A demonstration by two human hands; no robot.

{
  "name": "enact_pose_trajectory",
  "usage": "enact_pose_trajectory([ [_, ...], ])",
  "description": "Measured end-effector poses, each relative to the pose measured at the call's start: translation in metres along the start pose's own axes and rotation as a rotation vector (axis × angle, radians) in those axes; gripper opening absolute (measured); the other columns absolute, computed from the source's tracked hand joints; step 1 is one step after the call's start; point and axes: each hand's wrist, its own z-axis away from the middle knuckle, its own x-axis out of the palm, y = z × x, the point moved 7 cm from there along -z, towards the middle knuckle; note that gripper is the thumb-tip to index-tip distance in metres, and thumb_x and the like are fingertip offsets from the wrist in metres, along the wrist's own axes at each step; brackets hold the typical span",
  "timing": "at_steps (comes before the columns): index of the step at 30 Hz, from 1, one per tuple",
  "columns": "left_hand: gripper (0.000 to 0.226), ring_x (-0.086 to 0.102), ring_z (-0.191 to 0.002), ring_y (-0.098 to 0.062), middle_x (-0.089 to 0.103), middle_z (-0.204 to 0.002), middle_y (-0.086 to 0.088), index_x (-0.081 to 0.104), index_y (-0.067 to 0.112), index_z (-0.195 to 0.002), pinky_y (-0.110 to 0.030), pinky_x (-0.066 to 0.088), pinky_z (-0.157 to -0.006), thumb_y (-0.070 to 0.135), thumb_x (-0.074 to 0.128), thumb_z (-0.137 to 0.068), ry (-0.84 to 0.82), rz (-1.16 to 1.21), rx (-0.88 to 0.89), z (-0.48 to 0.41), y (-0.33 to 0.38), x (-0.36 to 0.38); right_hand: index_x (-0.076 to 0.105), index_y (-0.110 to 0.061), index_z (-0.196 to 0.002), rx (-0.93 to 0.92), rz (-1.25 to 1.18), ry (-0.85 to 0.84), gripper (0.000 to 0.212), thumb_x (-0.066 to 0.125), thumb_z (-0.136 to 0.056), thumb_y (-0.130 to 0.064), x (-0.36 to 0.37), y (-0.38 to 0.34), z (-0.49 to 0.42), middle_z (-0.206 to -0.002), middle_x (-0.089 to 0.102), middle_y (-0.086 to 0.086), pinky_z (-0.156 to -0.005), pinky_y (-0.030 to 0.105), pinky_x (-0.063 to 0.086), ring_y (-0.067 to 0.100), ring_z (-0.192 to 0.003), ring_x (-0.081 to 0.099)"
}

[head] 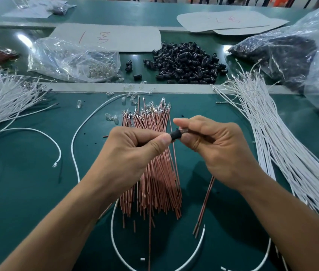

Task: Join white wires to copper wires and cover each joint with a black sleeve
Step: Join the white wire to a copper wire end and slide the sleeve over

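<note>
Green workbench (27, 192), grey divider strip (174, 88); perhaps orange chair (279, 1) beyond.

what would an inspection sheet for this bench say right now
surface: green mat, grey strip across it
job's things: black sleeve between both hands; copper wires bundled beneath; white wires heaped right; sleeve pile behind
clutter: clear bag of small glass parts; loose glass parts on mat
grippers: left hand pinches black sleeve; right hand pinches small piece at its end
cables: two dark wires trail below right hand
surroundings: grey cards with red marks; dark-filled bag far right
</note>
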Motion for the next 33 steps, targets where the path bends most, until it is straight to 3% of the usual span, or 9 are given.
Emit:
enact_pose_trajectory([
  [4, 0.020, 0.028, -0.043, -0.002, 0.038, -0.048, 0.017, 0.081, 0.023, -0.094, -0.013, 0.025, -0.042, 0.037, 0.069, -0.088, 0.046, 0.025, 0.044, 0.000, 0.003, 0.003, 0.063, -0.012, -0.133, -0.008, 0.018, -0.034, 0.038, 0.058, -0.097, -0.001, 0.006, 0.004, 0.002, -0.096, 0.060, -0.001, -0.074, 0.017, 0.047, 0.010, -0.078, 0.059],
  [8, 0.024, 0.030, -0.046, -0.004, 0.040, -0.052, 0.014, 0.077, 0.015, -0.091, -0.015, 0.026, -0.043, 0.034, 0.061, -0.091, 0.087, -0.028, 0.081, 0.000, 0.006, 0.001, 0.057, -0.016, -0.140, 0.011, 0.087, -0.019, 0.040, 0.056, -0.100, -0.010, 0.010, 0.007, 0.002, -0.101, 0.062, -0.009, -0.079, 0.019, 0.050, 0.010, -0.084, 0.065],
  [13, 0.023, 0.036, -0.053, -0.008, 0.047, -0.062, 0.008, 0.075, 0.017, -0.097, -0.018, 0.029, -0.046, 0.031, 0.057, -0.091, 0.047, -0.078, 0.101, -0.002, 0.009, 0.007, 0.072, -0.020, -0.114, -0.004, 0.050, 0.105, 0.021, 0.065, -0.096, -0.012, -0.004, 0.005, 0.001, -0.084, 0.073, -0.007, -0.067, 0.021, 0.053, 0.010, -0.070, 0.067],
  [26, 0.019, 0.035, -0.043, 0.004, 0.044, -0.047, 0.019, 0.080, 0.022, -0.097, -0.007, 0.029, -0.044, 0.020, 0.062, -0.095, 0.067, 0.092, 0.171, 0.003, 0.014, 0.010, 0.070, -0.011, -0.122, 0.081, -0.136, -0.028, 0.029, 0.062, -0.096, -0.022, 0.011, 0.012, 0.004, -0.089, 0.069, -0.008, -0.072, 0.022, 0.050, 0.008, -0.078, 0.060],
  [30, 0.019, 0.024, -0.044, -0.006, 0.033, -0.051, 0.016, 0.081, 0.023, -0.096, -0.013, 0.022, -0.045, 0.031, 0.064, -0.094, 0.068, 0.068, 0.155, 0.004, 0.012, 0.015, 0.078, -0.017, -0.104, 0.052, -0.255, 0.018, 0.018, 0.067, -0.090, -0.021, 0.008, 0.011, 0.003, -0.090, 0.066, 0.001, -0.073, 0.027, 0.047, 0.014, -0.079, 0.055],
  [33, 0.021, 0.026, -0.046, -0.009, 0.035, -0.052, 0.012, 0.079, 0.022, -0.089, -0.018, 0.024, -0.046, 0.035, 0.062, -0.093, 0.083, 0.102, 0.102, 0.004, 0.006, 0.016, 0.077, -0.013, -0.096, 0.018, -0.252, 0.078, 0.011, 0.069, -0.090, -0.014, 0.006, 0.010, 0.002, -0.089, 0.066, 0.001, -0.072, 0.022, 0.048, 0.009, -0.078, 0.058],
])
